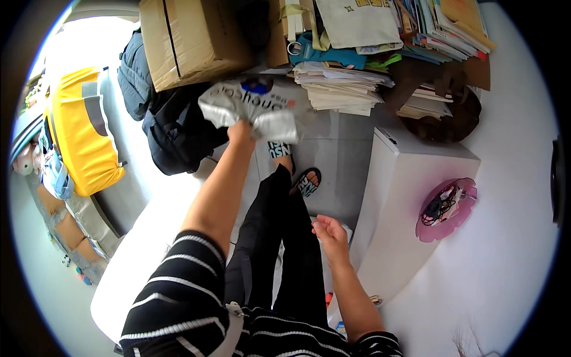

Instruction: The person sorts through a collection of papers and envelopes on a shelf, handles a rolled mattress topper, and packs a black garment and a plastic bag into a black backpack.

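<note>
1. Silvery plastic bag (278, 122): crumpled, with dark lettering and a blue patch.
2. It is near the cardboard box (199, 44).
3. Left hand (241, 133) grips its near edge; right hand (332, 237) is loosely half-curled.

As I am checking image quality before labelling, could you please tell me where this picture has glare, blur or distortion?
Head view: glare washes out the upper-left area and the white surface at lower left; head view: the silver-grey bag in the left hand looks slightly soft, possibly from motion; head view: black corners and a bluish fringe frame the fisheye image.
</note>
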Available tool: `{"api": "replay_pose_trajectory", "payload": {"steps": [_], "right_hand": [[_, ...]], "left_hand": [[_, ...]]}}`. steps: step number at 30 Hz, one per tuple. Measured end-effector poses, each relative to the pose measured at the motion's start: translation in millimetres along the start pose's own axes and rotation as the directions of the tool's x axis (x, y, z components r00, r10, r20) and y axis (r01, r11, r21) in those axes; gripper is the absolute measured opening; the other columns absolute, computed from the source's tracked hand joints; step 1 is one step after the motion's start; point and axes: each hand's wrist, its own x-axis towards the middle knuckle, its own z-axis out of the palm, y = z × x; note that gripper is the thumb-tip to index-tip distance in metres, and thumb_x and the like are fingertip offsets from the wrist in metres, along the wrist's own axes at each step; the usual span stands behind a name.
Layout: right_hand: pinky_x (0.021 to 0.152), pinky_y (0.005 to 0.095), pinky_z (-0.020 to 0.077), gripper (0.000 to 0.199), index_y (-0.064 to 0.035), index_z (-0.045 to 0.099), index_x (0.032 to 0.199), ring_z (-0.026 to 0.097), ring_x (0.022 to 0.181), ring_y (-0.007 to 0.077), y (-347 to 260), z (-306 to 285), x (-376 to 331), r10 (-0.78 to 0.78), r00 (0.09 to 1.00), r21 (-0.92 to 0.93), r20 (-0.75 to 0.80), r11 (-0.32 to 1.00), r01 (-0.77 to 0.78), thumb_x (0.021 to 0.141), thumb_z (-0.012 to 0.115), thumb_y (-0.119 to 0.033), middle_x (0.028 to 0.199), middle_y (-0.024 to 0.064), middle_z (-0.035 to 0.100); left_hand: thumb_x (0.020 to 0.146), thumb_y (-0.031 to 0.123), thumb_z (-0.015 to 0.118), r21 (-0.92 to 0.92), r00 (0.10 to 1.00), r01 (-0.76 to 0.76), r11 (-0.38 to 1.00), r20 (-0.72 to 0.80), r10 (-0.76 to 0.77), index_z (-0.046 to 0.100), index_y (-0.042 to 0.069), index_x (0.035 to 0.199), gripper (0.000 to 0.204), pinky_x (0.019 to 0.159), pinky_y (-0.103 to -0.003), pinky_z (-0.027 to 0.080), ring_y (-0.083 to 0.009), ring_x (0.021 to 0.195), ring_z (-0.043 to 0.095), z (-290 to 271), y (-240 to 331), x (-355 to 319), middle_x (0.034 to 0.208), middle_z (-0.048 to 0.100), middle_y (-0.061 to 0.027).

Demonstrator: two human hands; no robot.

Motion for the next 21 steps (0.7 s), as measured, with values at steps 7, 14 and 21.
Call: {"api": "replay_pose_trajectory", "payload": {"steps": [7,14,21], "right_hand": [[0.104,0.0585,0.0271,0.097,-0.0084,0.029,0.142,0.024,0.135,0.0437,-85.3,42.8,-29.8,-0.686,0.656,-0.825,0.315,0.145,0.546,0.065,0.082,-0.034,0.145,0.0265,0.023],[0.094,0.0659,0.0303,0.075,-0.0029,0.020,0.144,0.038,0.124,0.0443,-63.6,101.2,-33.4,-0.750,0.631,-0.848,0.198,0.192,0.493,0.084,0.057,-0.026,0.140,0.0269,0.032],[0.098,0.0545,0.0330,0.072,-0.0005,0.020,0.144,0.038,0.124,0.0422,-157.6,65.1,-45.0,-0.450,0.889,0.193,-0.085,0.868,0.458,0.087,0.055,-0.028,0.140,0.0243,0.035]], "left_hand": [[0.075,-0.002,0.042,-0.262,0.941,-0.097,0.960,0.291,0.174,0.052,-0.005,0.114,0.040,0.079,-0.043,0.054,-0.0312,0.093,0.063,-132.4,35.4,-200.7,0.105,0.059,-0.0187],[0.074,-0.004,0.045,0.128,0.712,-0.550,0.826,0.588,0.383,0.060,-0.004,0.104,0.033,0.075,-0.032,0.049,-0.0212,0.087,0.061,-125.0,9.8,-334.4,0.094,0.063,-0.0091],[0.077,-0.003,0.051,-0.136,0.130,-0.881,0.453,0.851,0.508,0.061,-0.001,0.085,0.014,0.064,-0.036,0.049,-0.0349,0.070,0.063,-33.2,75.4,-408.0,0.074,0.063,-0.0169]]}}
